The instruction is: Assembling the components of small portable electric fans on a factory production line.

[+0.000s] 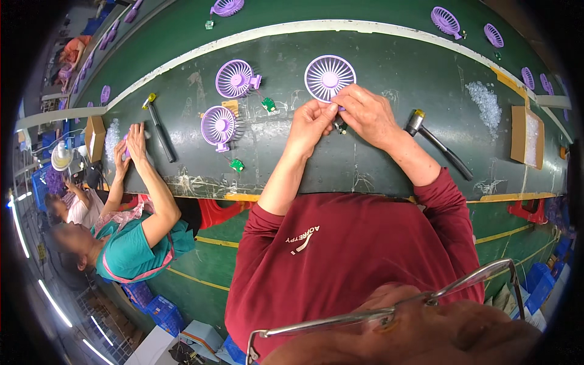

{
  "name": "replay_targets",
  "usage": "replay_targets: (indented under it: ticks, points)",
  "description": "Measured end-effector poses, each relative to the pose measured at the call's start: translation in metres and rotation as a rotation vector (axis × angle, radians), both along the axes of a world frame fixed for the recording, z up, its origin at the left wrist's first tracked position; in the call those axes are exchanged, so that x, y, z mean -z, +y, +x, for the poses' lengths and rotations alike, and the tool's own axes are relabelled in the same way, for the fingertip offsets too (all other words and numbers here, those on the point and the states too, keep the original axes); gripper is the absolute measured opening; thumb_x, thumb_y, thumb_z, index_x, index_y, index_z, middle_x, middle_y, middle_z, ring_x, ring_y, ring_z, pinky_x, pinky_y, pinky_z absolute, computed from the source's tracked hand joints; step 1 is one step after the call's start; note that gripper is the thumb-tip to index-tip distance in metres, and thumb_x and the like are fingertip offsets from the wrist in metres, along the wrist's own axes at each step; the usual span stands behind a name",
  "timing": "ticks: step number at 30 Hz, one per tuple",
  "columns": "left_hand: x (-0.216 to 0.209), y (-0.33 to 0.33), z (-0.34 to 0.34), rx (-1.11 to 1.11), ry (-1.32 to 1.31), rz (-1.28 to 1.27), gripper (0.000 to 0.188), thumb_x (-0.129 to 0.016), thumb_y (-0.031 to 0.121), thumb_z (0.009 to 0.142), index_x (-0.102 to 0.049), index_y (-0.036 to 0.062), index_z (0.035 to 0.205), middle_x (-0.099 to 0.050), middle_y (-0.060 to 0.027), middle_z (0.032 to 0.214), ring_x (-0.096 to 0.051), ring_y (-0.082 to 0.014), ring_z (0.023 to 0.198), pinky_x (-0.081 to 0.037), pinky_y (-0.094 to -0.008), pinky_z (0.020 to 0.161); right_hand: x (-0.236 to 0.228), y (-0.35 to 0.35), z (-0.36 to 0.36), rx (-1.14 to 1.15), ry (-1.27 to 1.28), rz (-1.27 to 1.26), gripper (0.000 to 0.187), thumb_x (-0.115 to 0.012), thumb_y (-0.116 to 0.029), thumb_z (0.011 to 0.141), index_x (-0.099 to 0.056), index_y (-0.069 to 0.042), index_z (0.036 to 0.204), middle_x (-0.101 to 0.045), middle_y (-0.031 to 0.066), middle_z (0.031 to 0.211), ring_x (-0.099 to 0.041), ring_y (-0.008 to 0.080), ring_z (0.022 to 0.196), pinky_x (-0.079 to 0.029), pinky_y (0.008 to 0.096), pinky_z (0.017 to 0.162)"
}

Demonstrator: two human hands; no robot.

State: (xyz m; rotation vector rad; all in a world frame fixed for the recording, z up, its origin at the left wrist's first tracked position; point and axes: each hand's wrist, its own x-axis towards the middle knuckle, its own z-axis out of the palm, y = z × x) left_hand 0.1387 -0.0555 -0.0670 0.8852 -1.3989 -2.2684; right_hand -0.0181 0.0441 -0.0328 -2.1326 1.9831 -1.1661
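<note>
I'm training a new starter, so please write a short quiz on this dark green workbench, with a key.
1. What do the left hand and right hand hold together? A) a wooden ruler; B) a round purple slotted plastic fan frame; C) a white ceramic cup.

2. True or false: a black-handled hammer with a yellow tip lies between the right hand and the open brown cardboard box.

3. How many other frames lie between the left hand and the co-worker's hands, nearer than the long white strip?

Key: 1 B; 2 true; 3 two.
</note>
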Motion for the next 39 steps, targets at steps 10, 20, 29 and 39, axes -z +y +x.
replay_targets:
  ticks: [10,20,29,39]
  points:
    - [-0.007,0.011,-0.022,-0.110,0.276,0.246,0.010,-0.066,0.015,0.099,-0.070,0.0085,0.105,-0.069,0.0028,0.093,-0.052,-0.0046,0.073,-0.043,-0.0224,0.068,-0.011,0.017,0.008,0.247,-0.309,-0.101,0.044,-0.081,-0.007,0.074,-0.062,-0.008,0.114,-0.066,0.0093,0.109,-0.066,0.0222,0.093,-0.052,0.0406,0.086]
    - [0.001,0.015,-0.024,-0.075,0.248,0.231,0.011,-0.066,0.017,0.099,-0.070,0.0079,0.104,-0.070,0.0008,0.100,-0.053,-0.0053,0.079,-0.045,-0.0242,0.074,-0.004,0.015,-0.004,0.217,-0.135,-0.109,0.011,-0.068,-0.003,0.081,-0.068,-0.005,0.092,-0.062,0.0078,0.081,-0.061,0.0277,0.078,-0.048,0.0401,0.071]
    - [0.003,0.013,-0.023,-0.094,0.250,0.263,0.012,-0.065,0.020,0.100,-0.070,0.0089,0.103,-0.067,0.0030,0.095,-0.056,-0.0055,0.083,-0.046,-0.0243,0.075,-0.005,0.013,-0.006,0.195,-0.331,-0.043,0.006,-0.066,-0.003,0.084,-0.065,-0.003,0.090,-0.064,0.0105,0.086,-0.063,0.0307,0.084,-0.051,0.0410,0.074]
    - [-0.006,0.010,-0.027,-0.204,0.016,-0.661,0.012,-0.063,0.007,0.096,-0.057,0.0020,0.105,-0.064,-0.0084,0.089,-0.064,-0.0193,0.081,-0.051,-0.0318,0.075,-0.017,0.042,-0.017,0.292,-0.165,0.036,0.027,-0.075,-0.009,0.081,-0.068,-0.005,0.106,-0.066,0.0137,0.107,-0.062,0.0343,0.104,-0.050,0.0422,0.089]
